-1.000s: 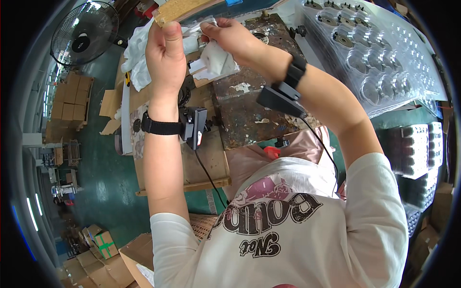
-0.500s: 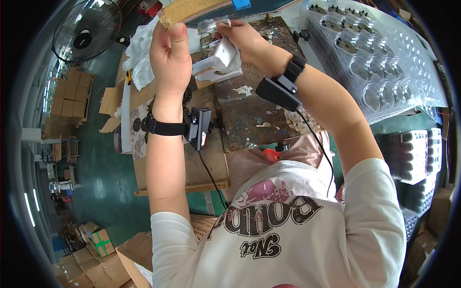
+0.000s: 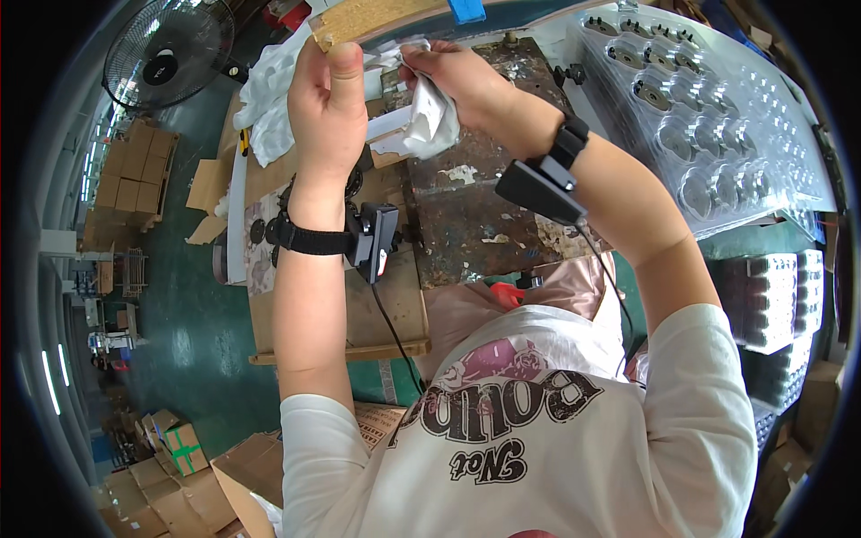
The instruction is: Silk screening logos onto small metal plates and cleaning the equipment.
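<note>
Pinch grip, right hand [image 3: 462, 85]: thumb and fingers pressed together on a crumpled white cloth [image 3: 434, 117], its loose end hanging below the fingers. Left hand [image 3: 328, 125]: thumb upright, fingers curled largely out of sight; whether they close on anything cannot be told. Cloth location: far end of the dark, stained bench board [image 3: 475, 202], over a pale flat piece [image 3: 387, 133]; a blurred pale patch lies between the hands. Adjacent: yellowish wooden board [image 3: 381, 18] just beyond the left thumb; heaped white sheeting [image 3: 269, 103] to the left; clear plastic trays [image 3: 708, 134] at right, some pockets filled with round metal parts [image 3: 652, 94]. Step in hand, by judgement: working the cloth near the left fingers. Next move, by judgement: calls for a firm pinch and a steady left hand.
</note>
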